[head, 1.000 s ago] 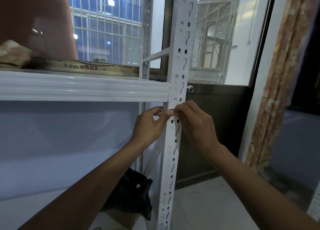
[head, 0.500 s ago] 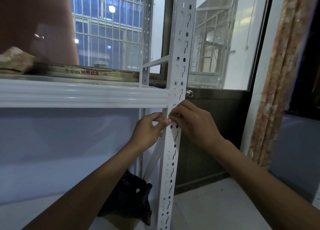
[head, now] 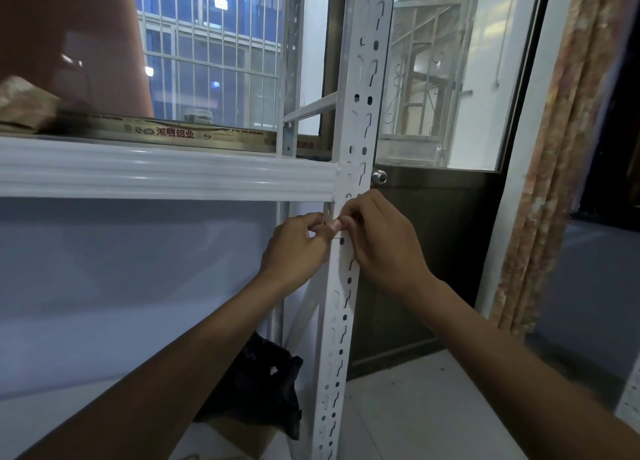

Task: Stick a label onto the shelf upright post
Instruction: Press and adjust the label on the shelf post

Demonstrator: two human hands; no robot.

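The white slotted shelf upright post (head: 360, 89) runs top to bottom through the middle of the view. Both hands meet on its front face just below the white shelf beam (head: 166, 174). My left hand (head: 294, 248) comes from the left with curled fingers and its thumb tip against the post. My right hand (head: 384, 241) comes from the right, its curled fingertips touching the left thumb. A small white label (head: 341, 238) lies on the post under the fingertips; only its faint lower edge shows, the rest is hidden.
A black bag (head: 256, 383) lies on a cardboard box at the post's foot. Behind the post are a dark door with a knob (head: 378, 176) and a barred window. A patterned curtain (head: 561, 168) hangs at the right. Taped boxes (head: 166, 132) sit on the shelf.
Both hands have stayed at the same spot on the post just under the beam. The fingertips have drawn closer together. The view itself shifted slightly.
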